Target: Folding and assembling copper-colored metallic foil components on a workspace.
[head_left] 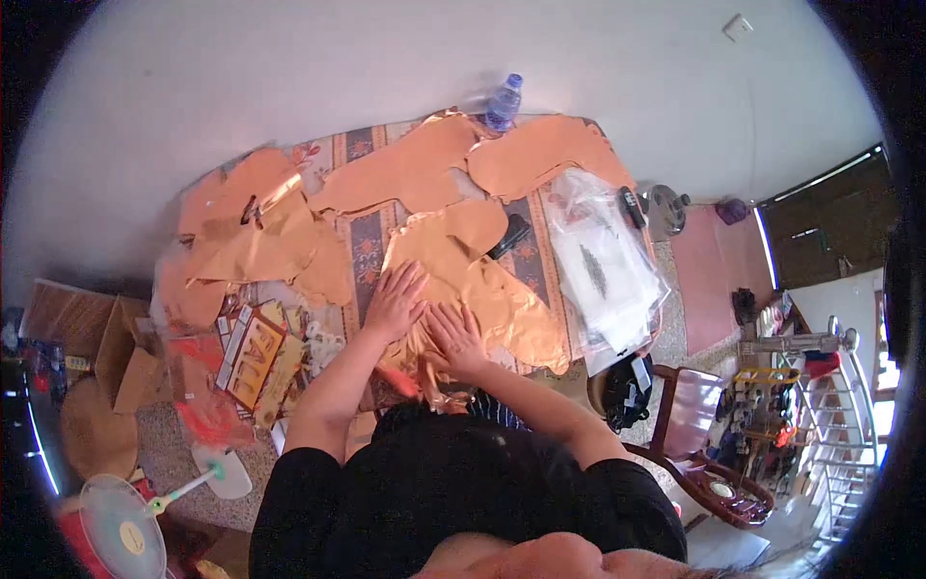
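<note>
Both my hands lie flat on a shiny copper-coloured foil sheet [482,280] at the near middle of the table. My left hand [394,304] rests on its left part with the fingers stretched out forward. Just right of it and a little nearer, my right hand [455,343] presses on the sheet, its fingers spread. The sheet is irregular in outline, creased, and hangs toward my body at the near edge. Its upper part is folded over, showing a duller orange side. A black object [510,236] lies beside that fold; its kind I cannot make out.
More foil cut-outs [395,169] cover the table's far side and left [265,241]. A water bottle [503,102] stands by the wall. Clear plastic bags [603,261] lie at right, printed cards [256,357] at left. A wooden chair [690,415] and a fan [123,531] stand nearby.
</note>
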A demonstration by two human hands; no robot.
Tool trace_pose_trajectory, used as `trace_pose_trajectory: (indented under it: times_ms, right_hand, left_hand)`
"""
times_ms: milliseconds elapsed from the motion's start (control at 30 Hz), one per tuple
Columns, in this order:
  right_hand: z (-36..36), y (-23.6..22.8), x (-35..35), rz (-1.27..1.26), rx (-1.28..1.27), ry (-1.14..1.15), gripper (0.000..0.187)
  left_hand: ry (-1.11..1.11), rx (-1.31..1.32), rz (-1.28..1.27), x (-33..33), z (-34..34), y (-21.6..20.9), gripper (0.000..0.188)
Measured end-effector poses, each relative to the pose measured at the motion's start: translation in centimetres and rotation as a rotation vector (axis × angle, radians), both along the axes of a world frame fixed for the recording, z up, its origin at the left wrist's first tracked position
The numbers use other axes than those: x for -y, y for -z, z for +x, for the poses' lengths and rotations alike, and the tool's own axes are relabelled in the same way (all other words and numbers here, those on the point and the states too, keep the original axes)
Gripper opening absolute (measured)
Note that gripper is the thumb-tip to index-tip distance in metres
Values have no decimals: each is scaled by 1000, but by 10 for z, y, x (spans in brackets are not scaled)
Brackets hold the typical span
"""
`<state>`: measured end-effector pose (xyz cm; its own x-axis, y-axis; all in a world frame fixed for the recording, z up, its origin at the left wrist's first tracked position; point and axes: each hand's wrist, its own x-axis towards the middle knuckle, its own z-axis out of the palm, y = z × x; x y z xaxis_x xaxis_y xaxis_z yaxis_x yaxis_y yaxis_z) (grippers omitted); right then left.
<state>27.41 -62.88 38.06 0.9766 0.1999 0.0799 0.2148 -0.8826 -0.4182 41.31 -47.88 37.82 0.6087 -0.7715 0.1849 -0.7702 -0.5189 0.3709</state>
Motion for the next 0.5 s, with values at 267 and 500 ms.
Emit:
trace_pose_trajectory:
  times_ms: [267,500]
  right_hand:
    - [-1,-14,55,249,92,16,62]
    - [66,-27,133,242,229,179,46]
  left_hand:
    - [3,15,51,1,-1,-11,53]
    - [7,-14,50,1,-2,-13,53]
